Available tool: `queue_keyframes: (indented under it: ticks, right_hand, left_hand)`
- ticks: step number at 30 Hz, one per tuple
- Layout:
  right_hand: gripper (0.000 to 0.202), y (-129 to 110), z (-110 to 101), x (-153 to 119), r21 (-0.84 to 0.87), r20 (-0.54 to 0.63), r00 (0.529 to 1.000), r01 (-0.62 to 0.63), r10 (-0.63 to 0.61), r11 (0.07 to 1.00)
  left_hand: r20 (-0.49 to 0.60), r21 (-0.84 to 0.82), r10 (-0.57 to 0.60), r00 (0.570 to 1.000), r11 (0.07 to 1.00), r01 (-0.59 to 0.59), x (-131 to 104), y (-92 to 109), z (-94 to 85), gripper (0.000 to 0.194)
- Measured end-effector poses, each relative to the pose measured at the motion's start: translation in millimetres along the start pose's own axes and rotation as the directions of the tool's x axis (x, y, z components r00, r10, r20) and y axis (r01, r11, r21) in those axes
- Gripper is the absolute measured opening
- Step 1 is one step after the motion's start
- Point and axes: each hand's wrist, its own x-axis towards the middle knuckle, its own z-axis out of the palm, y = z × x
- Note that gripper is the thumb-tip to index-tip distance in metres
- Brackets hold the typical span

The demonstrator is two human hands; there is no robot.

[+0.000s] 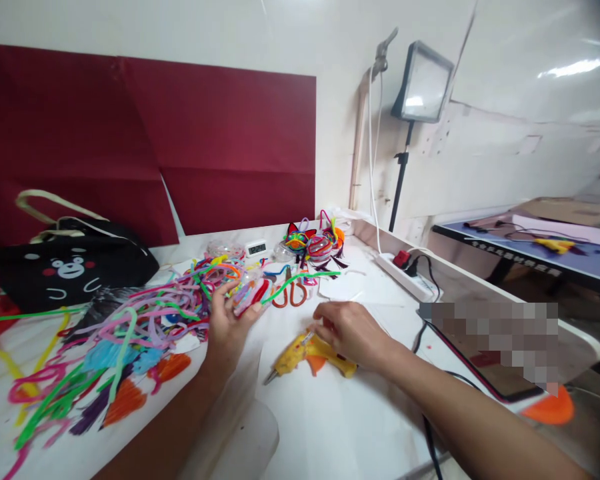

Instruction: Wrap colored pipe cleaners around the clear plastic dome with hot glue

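My left hand [229, 323] is closed around a rounded bundle [253, 293] wrapped in red, pink and pale strips, with a green pipe cleaner [305, 280] stretching out to its right. My right hand [347, 330] is over the yellow glue gun [293, 355], its fingers bent at the gun's upper side; whether they grip it is unclear. The gun lies on the white table [320, 427], nozzle toward the lower left. Orange-handled scissors [297, 293] rest just beyond both hands.
Tangled pipe cleaners [155, 317] and tassels [125, 402] cover the left side. A black bag [75, 267] stands behind them. Finished-looking colourful pieces [320, 245] sit at the back, near a small digital display [256, 249]. At right are a power strip [410, 277] and a dark tablet-like object [500, 373].
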Motion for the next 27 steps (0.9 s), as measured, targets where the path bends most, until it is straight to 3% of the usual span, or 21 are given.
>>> queue_keyframes:
  ticks: [1, 3, 5, 8, 15, 27]
  right_hand:
    - [0.012, -0.1, 0.6, -0.9, 0.016, -0.132, 0.987, 0.090, -0.087, 0.996]
    - [0.015, -0.1, 0.9, -1.9, -0.013, -0.359, 0.903, 0.249, -0.236, 0.969]
    - [0.017, 0.5, -0.3, -1.5, -0.082, -0.463, 0.827, 0.319, -0.319, 0.944]
    - [0.024, 3.0, -2.6, 1.0, -0.146, -0.445, 0.812, 0.350, -0.378, 0.925]
    - [0.025, 8.6, 1.1, 3.8, -0.172, -0.312, 0.874, 0.334, -0.372, 0.927]
    - [0.029, 8.1, 4.4, 3.8, -0.060, -0.409, 0.855, 0.324, -0.319, 0.944]
  left_hand:
    - [0.018, 0.020, -0.003, 1.000, 1.000, 0.003, -1.7, 0.9, 1.6, 0.062]
    - [0.061, 0.050, -0.016, 0.998, 0.999, 0.013, -5.3, 3.5, 5.2, 0.065]
    - [0.102, 0.071, -0.020, 0.995, 0.997, 0.013, -9.1, 6.1, 8.7, 0.067]
    - [0.167, 0.085, -0.005, 0.986, 0.996, -0.009, -13.7, 7.8, 12.0, 0.066]
    - [0.276, 0.099, 0.026, 0.961, 0.994, -0.055, -18.7, 4.3, 11.4, 0.068]
    - [0.347, 0.090, 0.037, 0.937, 0.993, -0.073, -23.2, 6.9, 14.1, 0.069]
